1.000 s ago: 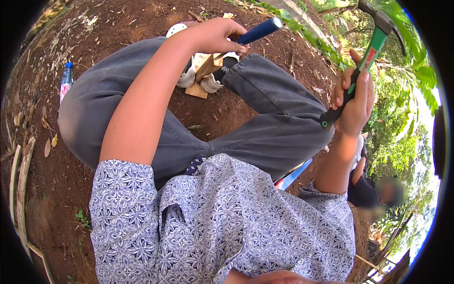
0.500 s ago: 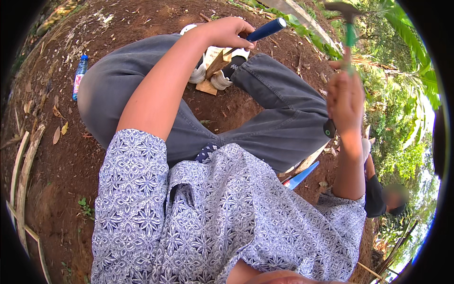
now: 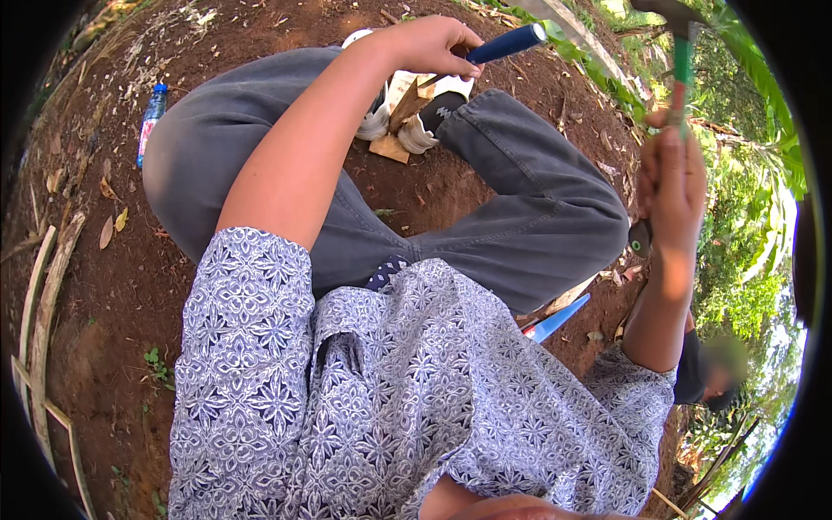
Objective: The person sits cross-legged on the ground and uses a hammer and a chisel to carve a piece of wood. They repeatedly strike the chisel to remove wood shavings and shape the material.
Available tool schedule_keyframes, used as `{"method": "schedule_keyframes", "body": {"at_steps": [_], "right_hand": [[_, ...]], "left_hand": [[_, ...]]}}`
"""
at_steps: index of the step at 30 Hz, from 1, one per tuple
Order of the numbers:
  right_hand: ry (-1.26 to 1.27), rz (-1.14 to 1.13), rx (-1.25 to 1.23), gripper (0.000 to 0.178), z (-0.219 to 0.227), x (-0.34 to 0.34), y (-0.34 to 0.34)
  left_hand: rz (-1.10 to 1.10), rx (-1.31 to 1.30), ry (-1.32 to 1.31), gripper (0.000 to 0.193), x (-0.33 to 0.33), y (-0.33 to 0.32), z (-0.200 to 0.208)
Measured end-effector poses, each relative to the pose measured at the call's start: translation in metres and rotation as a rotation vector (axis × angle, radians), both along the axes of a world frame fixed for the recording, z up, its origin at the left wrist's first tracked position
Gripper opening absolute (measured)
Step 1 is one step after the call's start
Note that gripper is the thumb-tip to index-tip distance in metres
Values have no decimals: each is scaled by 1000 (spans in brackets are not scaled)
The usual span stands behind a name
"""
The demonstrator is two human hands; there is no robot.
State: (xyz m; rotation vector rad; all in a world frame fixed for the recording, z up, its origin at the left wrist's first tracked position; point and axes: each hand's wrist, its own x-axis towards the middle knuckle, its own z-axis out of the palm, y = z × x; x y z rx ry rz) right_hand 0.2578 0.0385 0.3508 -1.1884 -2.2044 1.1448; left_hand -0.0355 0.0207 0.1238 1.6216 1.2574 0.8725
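Observation:
I sit on bare soil with my legs in grey trousers drawn up. My left hand [image 3: 431,45] grips a tool with a dark blue handle [image 3: 507,42], held down toward a small wooden block [image 3: 407,104] wedged between my white shoes [image 3: 374,121]. My right hand [image 3: 672,178] is raised at the right, closed around the green handle of a hammer [image 3: 682,61], whose dark head points up near the top edge.
A plastic bottle with a blue cap [image 3: 151,121] lies on the soil at the left. Bamboo strips [image 3: 39,312] lie along the left rim. A blue object [image 3: 555,318] shows under my right knee. Another person [image 3: 715,377] crouches at lower right, beside green plants.
My right hand has lifted the hammer higher and turned it more upright. My left hand stays on the blue-handled tool at the wooden block.

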Motion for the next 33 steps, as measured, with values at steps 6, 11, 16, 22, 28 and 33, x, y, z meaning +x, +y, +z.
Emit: {"method": "schedule_keyframes", "body": {"at_steps": [6,11,16,22,28,33], "right_hand": [[-278,65,27,33,-17,12,2],[168,-39,5,34,-3,-5,-3],[-221,83,-23,34,-19,-1,15],[-303,12,-238,27,-34,2,9],[70,-47,-195,26,-73,-13,22],[296,-158,-77,24,-134,-86,14]], "left_hand": [[-17,13,-30,30,11,4,6],[58,72,-17,28,4,1,-8],[23,82,-1,30,5,8,-6],[52,97,47,26,0,-3,4],[34,64,84,32,3,0,1],[46,76,92,35,16,4,9]]}}
